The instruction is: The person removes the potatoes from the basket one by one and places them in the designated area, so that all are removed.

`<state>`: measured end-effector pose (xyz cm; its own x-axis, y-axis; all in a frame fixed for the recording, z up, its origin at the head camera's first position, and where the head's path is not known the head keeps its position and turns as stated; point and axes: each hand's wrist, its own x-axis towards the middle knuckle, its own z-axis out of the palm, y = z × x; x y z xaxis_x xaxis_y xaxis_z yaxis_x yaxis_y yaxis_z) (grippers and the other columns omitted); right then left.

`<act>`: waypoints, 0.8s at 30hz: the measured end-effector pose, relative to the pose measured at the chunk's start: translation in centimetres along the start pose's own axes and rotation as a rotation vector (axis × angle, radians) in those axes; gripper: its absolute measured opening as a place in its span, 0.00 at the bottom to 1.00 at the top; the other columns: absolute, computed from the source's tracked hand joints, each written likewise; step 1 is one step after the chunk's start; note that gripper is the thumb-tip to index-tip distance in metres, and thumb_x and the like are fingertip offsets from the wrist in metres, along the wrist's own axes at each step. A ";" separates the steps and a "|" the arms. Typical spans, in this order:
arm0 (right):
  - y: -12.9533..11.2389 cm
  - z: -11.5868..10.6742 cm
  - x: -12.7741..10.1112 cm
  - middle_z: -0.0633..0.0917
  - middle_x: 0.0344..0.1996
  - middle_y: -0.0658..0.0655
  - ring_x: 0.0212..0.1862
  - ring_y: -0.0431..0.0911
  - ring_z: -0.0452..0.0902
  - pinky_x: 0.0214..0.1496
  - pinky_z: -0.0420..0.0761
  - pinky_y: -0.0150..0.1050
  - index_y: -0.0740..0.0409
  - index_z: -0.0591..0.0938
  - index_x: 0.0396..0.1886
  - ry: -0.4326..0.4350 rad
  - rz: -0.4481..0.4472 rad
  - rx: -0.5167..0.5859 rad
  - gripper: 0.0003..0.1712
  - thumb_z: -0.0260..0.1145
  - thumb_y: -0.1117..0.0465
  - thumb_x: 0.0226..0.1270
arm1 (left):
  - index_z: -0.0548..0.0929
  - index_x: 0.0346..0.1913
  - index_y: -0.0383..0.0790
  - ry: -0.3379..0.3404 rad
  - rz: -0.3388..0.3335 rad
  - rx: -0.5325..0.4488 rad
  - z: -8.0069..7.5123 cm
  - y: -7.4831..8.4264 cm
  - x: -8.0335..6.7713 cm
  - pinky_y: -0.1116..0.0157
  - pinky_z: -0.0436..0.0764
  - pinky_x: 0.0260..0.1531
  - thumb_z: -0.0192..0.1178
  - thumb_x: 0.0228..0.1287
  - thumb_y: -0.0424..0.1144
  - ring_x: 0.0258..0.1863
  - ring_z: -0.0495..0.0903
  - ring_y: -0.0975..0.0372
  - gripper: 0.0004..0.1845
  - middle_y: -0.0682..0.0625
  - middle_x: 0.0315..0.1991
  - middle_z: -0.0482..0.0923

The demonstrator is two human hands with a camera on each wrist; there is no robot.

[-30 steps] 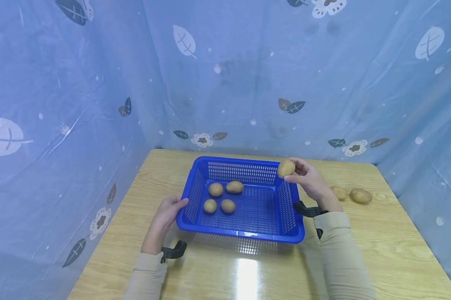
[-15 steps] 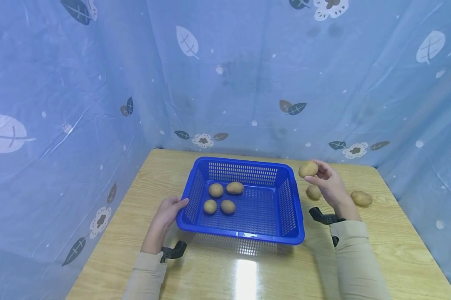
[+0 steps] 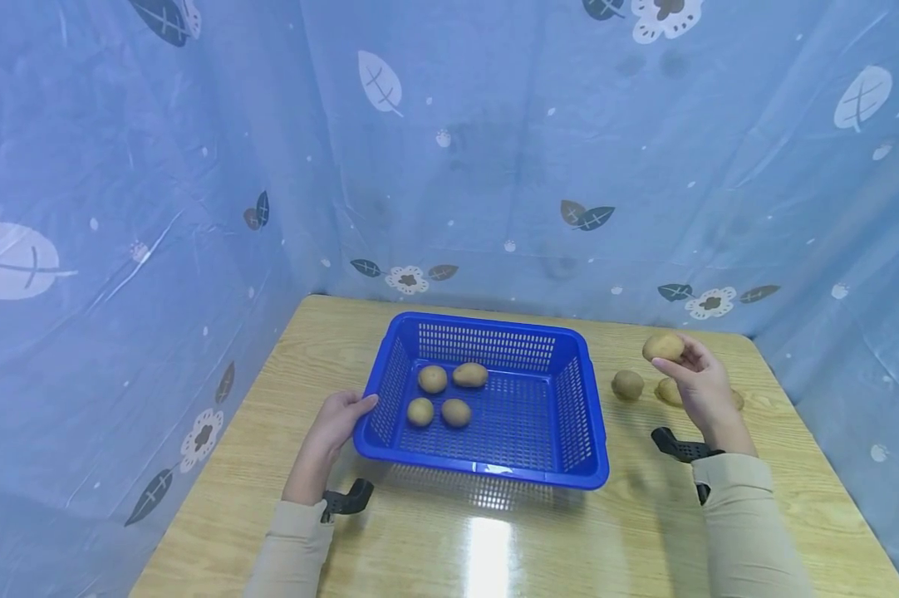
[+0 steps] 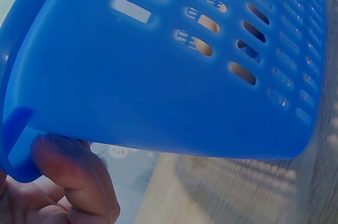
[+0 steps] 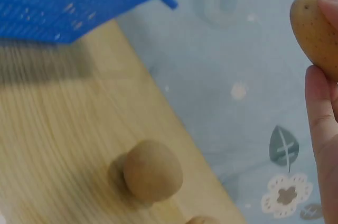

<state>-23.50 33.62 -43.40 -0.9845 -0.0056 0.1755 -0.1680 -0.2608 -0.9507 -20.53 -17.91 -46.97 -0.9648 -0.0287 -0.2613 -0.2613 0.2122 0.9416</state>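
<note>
My left hand [image 3: 336, 423] grips the left rim of a blue plastic basket [image 3: 487, 474], its thumb over the edge and fingers curled underneath, as the left wrist view shows. Several potatoes lie in the basket's left half, among them an oblong potato [image 3: 470, 374]. Off to the right, my right hand [image 3: 707, 389] pinches a potato [image 3: 662, 346] between thumb and fingers, above the table and apart from the basket. Below it on the table are a round potato [image 3: 628, 385], a second potato [image 3: 670, 391], and a third potato [image 3: 737, 399] mostly hidden behind the hand.
The wooden table [image 3: 390, 540] carries everything. A blue patterned curtain [image 3: 494, 166] hangs along its back and both sides. A black wrist mount [image 3: 348, 498] sits on the left forearm, and another mount [image 3: 681, 448] on the right.
My right hand has moved right with its potato, from over the basket's right rim to above the loose potatoes. The left hand keeps its grip, and the basket stays put.
</note>
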 end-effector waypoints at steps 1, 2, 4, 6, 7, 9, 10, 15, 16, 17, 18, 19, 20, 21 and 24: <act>0.1 -0.3 -0.1 0.75 0.46 0.48 0.45 0.36 0.73 0.48 0.76 0.24 0.59 0.64 0.64 0.011 0.010 0.002 0.29 0.57 0.77 0.64 | 0.75 0.53 0.25 -0.001 -0.001 -0.003 0.0 0.0 0.0 0.62 0.82 0.44 0.50 0.71 0.41 0.42 0.84 0.54 0.20 0.36 0.45 0.82; 0.1 -0.5 -0.2 0.75 0.46 0.48 0.45 0.36 0.73 0.48 0.76 0.23 0.60 0.64 0.64 0.019 0.011 0.011 0.29 0.57 0.77 0.64 | 0.75 0.53 0.25 -0.001 -0.001 -0.003 0.0 0.1 0.0 0.62 0.82 0.44 0.50 0.71 0.41 0.42 0.84 0.54 0.20 0.36 0.45 0.82; 0.3 -1.0 -0.4 0.75 0.46 0.48 0.45 0.36 0.73 0.48 0.76 0.24 0.60 0.65 0.64 0.037 0.010 0.028 0.29 0.57 0.77 0.64 | 0.76 0.53 0.25 -0.004 0.003 0.000 0.0 0.1 -0.1 0.63 0.82 0.43 0.50 0.71 0.41 0.42 0.84 0.53 0.20 0.35 0.44 0.82; 0.5 -1.4 -0.5 0.75 0.46 0.49 0.45 0.36 0.74 0.48 0.76 0.23 0.59 0.66 0.62 0.055 0.009 0.047 0.27 0.57 0.77 0.64 | 0.75 0.52 0.24 -0.009 0.006 0.003 0.0 0.1 -0.1 0.63 0.82 0.43 0.50 0.71 0.40 0.42 0.84 0.52 0.20 0.34 0.44 0.82; 0.7 -1.6 -0.6 0.75 0.46 0.49 0.45 0.36 0.74 0.48 0.76 0.23 0.59 0.67 0.61 0.065 0.007 0.054 0.26 0.57 0.77 0.64 | 0.76 0.52 0.24 -0.010 0.003 0.002 0.0 0.0 -0.1 0.63 0.82 0.43 0.50 0.71 0.40 0.42 0.84 0.52 0.20 0.34 0.44 0.82; 1.0 -2.0 -0.8 0.75 0.46 0.49 0.46 0.36 0.74 0.48 0.76 0.23 0.58 0.68 0.61 0.093 0.016 0.084 0.26 0.57 0.77 0.64 | 0.76 0.52 0.24 -0.010 0.003 0.003 0.0 0.0 -0.1 0.63 0.82 0.43 0.50 0.71 0.40 0.42 0.84 0.51 0.20 0.34 0.44 0.82; 1.2 -2.2 -0.9 0.76 0.46 0.49 0.45 0.36 0.75 0.48 0.76 0.23 0.58 0.69 0.60 0.111 0.021 0.097 0.26 0.58 0.77 0.64 | 0.75 0.52 0.24 -0.013 0.007 0.002 0.0 0.0 -0.1 0.63 0.82 0.43 0.50 0.72 0.40 0.43 0.84 0.51 0.20 0.34 0.45 0.82; 1.8 -3.4 -1.5 0.76 0.46 0.48 0.45 0.35 0.75 0.48 0.77 0.22 0.58 0.70 0.60 0.197 0.037 0.106 0.27 0.60 0.76 0.62 | 0.75 0.52 0.24 -0.007 0.015 0.003 -0.1 0.2 -0.1 0.65 0.82 0.40 0.51 0.71 0.41 0.40 0.84 0.54 0.20 0.34 0.44 0.82; 1.9 -3.7 -1.6 0.75 0.47 0.48 0.46 0.35 0.75 0.49 0.76 0.22 0.58 0.69 0.61 0.205 0.042 0.097 0.27 0.60 0.76 0.63 | 0.75 0.52 0.23 -0.008 0.019 0.002 -0.1 0.2 -0.2 0.66 0.82 0.39 0.51 0.71 0.41 0.39 0.84 0.54 0.20 0.33 0.43 0.82; 2.0 -4.1 -1.8 0.75 0.47 0.47 0.46 0.34 0.75 0.49 0.76 0.22 0.58 0.68 0.62 0.210 0.047 0.085 0.28 0.60 0.75 0.63 | 0.75 0.51 0.23 -0.006 0.019 0.005 -0.1 0.2 -0.2 0.66 0.82 0.38 0.51 0.71 0.41 0.38 0.84 0.55 0.20 0.33 0.43 0.82; 2.0 -4.4 -1.9 0.74 0.47 0.47 0.46 0.34 0.74 0.48 0.76 0.21 0.57 0.66 0.62 0.214 0.055 0.078 0.28 0.60 0.74 0.64 | 0.75 0.51 0.23 -0.006 0.018 0.001 -0.1 0.3 -0.2 0.67 0.82 0.38 0.51 0.71 0.41 0.38 0.84 0.55 0.20 0.33 0.43 0.82; 2.0 -4.8 -2.1 0.74 0.47 0.47 0.46 0.34 0.74 0.47 0.76 0.22 0.57 0.65 0.63 0.215 0.064 0.082 0.28 0.59 0.74 0.64 | 0.75 0.51 0.23 -0.003 0.016 -0.002 -0.1 0.3 -0.2 0.67 0.82 0.37 0.52 0.71 0.41 0.37 0.84 0.56 0.20 0.33 0.43 0.82; 2.1 -5.1 -2.2 0.74 0.47 0.47 0.46 0.34 0.74 0.47 0.76 0.22 0.57 0.63 0.63 0.214 0.068 0.079 0.29 0.59 0.73 0.65 | 0.75 0.51 0.23 -0.001 0.014 0.000 -0.1 0.3 -0.2 0.68 0.81 0.37 0.52 0.71 0.41 0.37 0.84 0.56 0.21 0.33 0.43 0.82; 2.1 -5.4 -2.3 0.74 0.47 0.47 0.46 0.34 0.74 0.46 0.76 0.22 0.58 0.62 0.63 0.216 0.074 0.079 0.29 0.59 0.73 0.65 | 0.75 0.51 0.23 -0.001 0.013 0.001 -0.1 0.3 -0.2 0.68 0.81 0.36 0.52 0.71 0.41 0.37 0.84 0.56 0.21 0.32 0.43 0.82; 2.2 -6.2 -2.6 0.75 0.47 0.47 0.46 0.34 0.74 0.46 0.77 0.23 0.58 0.61 0.64 0.219 0.073 0.101 0.30 0.58 0.74 0.65 | 0.76 0.51 0.23 0.005 0.009 0.002 -0.1 0.2 -0.1 0.68 0.81 0.36 0.52 0.71 0.41 0.37 0.84 0.56 0.20 0.33 0.43 0.82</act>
<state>-21.58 39.05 -47.50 -0.9833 0.1782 0.0375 -0.1009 -0.3622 -0.9266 -20.49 -17.93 -46.73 -0.9673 -0.0318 -0.2516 -0.2524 0.2149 0.9435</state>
